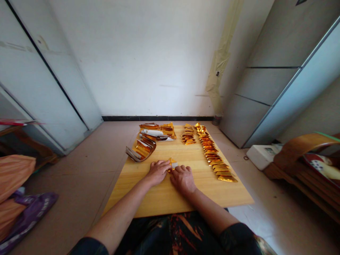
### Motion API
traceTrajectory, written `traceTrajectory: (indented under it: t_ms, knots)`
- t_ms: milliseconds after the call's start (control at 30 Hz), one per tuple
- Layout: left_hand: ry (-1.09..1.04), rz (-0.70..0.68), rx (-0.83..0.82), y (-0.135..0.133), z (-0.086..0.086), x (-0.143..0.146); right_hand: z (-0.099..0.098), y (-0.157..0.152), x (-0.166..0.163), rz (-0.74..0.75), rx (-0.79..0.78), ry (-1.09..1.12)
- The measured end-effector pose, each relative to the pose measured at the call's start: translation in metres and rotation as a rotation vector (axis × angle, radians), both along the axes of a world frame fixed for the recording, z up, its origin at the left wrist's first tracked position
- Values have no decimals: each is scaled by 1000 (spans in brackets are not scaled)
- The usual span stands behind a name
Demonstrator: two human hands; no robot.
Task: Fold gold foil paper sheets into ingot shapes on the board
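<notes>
Between my hands, near the middle of the wooden tabletop [156, 191], lies a small piece of gold foil paper [174, 164] with a pale grey-white patch showing. My left hand [158, 170] grips its left side, fingers pressed together. From the right, my right hand [183, 177] holds the paper's lower right edge with curled fingers. Parts of the paper are hidden under the fingers. Along the right edge of the tabletop runs a long row of folded gold foil pieces [212, 156]. A shorter stack of folded pieces [188, 134] sits left of that row.
Curved bundles of gold foil sheets [142, 148] and a pile of more sheets [167, 131] lie at the back left of the tabletop. A fridge [260, 81] and a white box [260, 156] stand right. Bags [34, 216] are at left.
</notes>
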State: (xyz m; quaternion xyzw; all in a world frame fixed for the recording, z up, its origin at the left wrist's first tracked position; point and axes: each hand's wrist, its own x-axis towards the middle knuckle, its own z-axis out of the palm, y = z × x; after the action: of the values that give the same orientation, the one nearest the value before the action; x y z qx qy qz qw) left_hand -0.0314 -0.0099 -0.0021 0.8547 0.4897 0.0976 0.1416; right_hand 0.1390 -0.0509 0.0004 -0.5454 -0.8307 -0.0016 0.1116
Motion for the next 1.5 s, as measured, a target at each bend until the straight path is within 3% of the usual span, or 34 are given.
traceTrajectory:
  t_ms: [200, 400, 733, 1133, 1333, 1500]
  knots:
    - [25, 34, 67, 14, 11, 2, 2, 12, -11, -16, -38, -56]
    - [25, -114, 95, 26, 23, 5, 11, 16, -21, 13, -51, -102]
    - [-32, -155, 63, 45, 2, -6, 5, 15, -18, -86, -70, -73]
    - [-52, -91, 109, 37, 0, -2, 10, 14, -14, -175, -87, 3]
    - [-140, -138, 177, 31, -7, 1, -2, 18, -6, -112, -63, -18]
    - [-99, -145, 237, 23, -9, 4, 7, 19, -2, -31, -63, -134]
